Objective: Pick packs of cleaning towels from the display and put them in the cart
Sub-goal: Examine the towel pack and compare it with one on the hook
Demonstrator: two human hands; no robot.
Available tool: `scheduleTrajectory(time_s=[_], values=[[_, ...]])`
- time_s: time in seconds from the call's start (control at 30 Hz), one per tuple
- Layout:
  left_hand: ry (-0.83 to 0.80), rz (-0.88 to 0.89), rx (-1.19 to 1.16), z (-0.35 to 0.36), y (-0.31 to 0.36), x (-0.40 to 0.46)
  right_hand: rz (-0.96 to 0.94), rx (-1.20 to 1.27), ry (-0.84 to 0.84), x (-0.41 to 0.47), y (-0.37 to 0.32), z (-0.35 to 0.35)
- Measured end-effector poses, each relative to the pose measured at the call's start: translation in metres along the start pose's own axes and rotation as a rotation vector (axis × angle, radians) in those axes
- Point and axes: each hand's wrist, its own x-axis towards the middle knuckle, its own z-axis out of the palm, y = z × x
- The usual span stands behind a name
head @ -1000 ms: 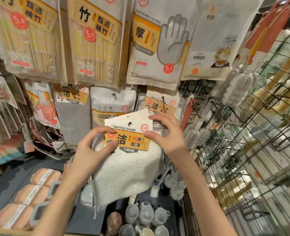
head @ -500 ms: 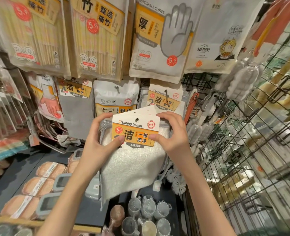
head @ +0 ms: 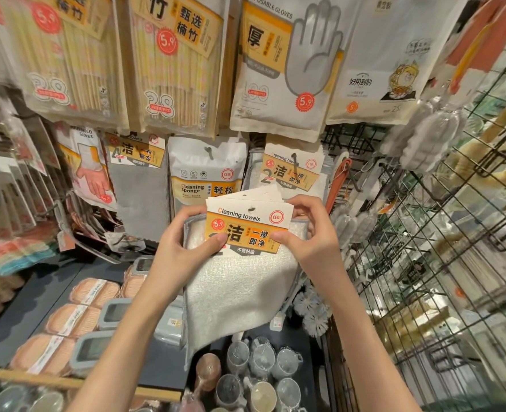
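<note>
While both hands pinch, cleaning towels point(head: 240, 281) between left fingers point(head: 213, 242), right fingers point(head: 278, 237)

A stack of cleaning towel packs point(head: 240, 281) is held up in front of the display, white cloth hanging down with a grey edge. Its orange and white header cards point(head: 247, 226) are fanned slightly. Another pack point(head: 290, 171) hangs on its hook behind.

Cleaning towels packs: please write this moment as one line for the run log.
stage: picking | left hand: pinches cleaning towels packs | right hand: pinches same packs | packs: off hook, several cards fanned | cart: not visible
</note>
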Motion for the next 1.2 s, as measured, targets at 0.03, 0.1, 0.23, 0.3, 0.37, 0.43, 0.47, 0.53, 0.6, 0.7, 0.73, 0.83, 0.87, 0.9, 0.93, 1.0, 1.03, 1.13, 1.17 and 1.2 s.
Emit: scheduleTrajectory(time_s=[0.03, 0.1, 0.23, 0.3, 0.37, 0.43, 0.47, 0.53, 0.6, 0.7, 0.73, 0.83, 0.87, 0.9, 0.93, 1.0, 1.03, 1.13, 1.17, 1.2], values=[[0.000, -0.014, -0.011, 0.000, 0.001, 0.000, -0.002, 0.006, 0.000, 0.001, 0.000, -0.001], [-0.028, -0.035, -0.022, 0.000, 0.003, 0.001, -0.011, 0.004, 0.002, 0.001, 0.000, -0.002], [-0.054, -0.037, -0.025, 0.002, 0.008, 0.001, -0.010, 0.015, 0.003, 0.002, -0.003, -0.006], [-0.044, -0.033, -0.040, 0.004, 0.010, 0.000, 0.007, 0.046, 0.012, 0.002, -0.004, -0.008], [-0.056, -0.032, -0.059, 0.006, 0.012, -0.001, 0.024, 0.076, 0.031, 0.003, -0.003, -0.010], [-0.084, -0.007, -0.045, 0.005, 0.013, 0.000, 0.040, 0.095, 0.042, 0.003, 0.000, -0.010], [-0.089, 0.014, -0.017, 0.004, 0.012, 0.000, 0.042, 0.093, 0.050, 0.003, 0.002, -0.010], [-0.066, 0.038, 0.059, 0.000, 0.009, 0.003, 0.043, 0.078, 0.083, 0.003, 0.007, -0.012], [-0.028, 0.041, 0.089, -0.005, 0.005, 0.005, 0.042, 0.088, 0.121, 0.004, 0.011, -0.017], [-0.008, 0.058, 0.082, -0.008, 0.000, 0.005, 0.024, 0.073, 0.145, 0.006, 0.018, -0.024], [0.011, 0.053, 0.073, -0.009, -0.001, 0.005, 0.022, 0.068, 0.150, 0.007, 0.020, -0.025], [0.066, 0.026, 0.035, -0.013, -0.002, 0.007, 0.012, 0.067, 0.173, 0.014, 0.023, -0.027], [0.081, 0.027, 0.040, -0.016, -0.003, 0.007, 0.015, 0.065, 0.184, 0.019, 0.025, -0.027], [0.093, 0.029, 0.050, -0.018, -0.002, 0.007, 0.030, 0.062, 0.194, 0.024, 0.026, -0.027], [0.103, 0.035, 0.063, -0.021, -0.002, 0.006, 0.047, 0.058, 0.203, 0.029, 0.027, -0.027], [0.127, 0.038, 0.059, -0.027, -0.002, 0.005, 0.067, 0.029, 0.230, 0.038, 0.029, -0.027], [0.144, 0.035, 0.056, -0.030, -0.002, 0.005, 0.068, 0.016, 0.247, 0.043, 0.031, -0.028], [0.196, 0.037, 0.058, -0.040, -0.004, 0.008, 0.077, -0.014, 0.292, 0.054, 0.037, -0.032], [0.209, 0.036, 0.062, -0.042, -0.004, 0.009, 0.085, -0.024, 0.305, 0.058, 0.039, -0.033], [0.217, 0.034, 0.070, -0.046, -0.005, 0.010, 0.088, -0.034, 0.316, 0.061, 0.041, -0.034]])
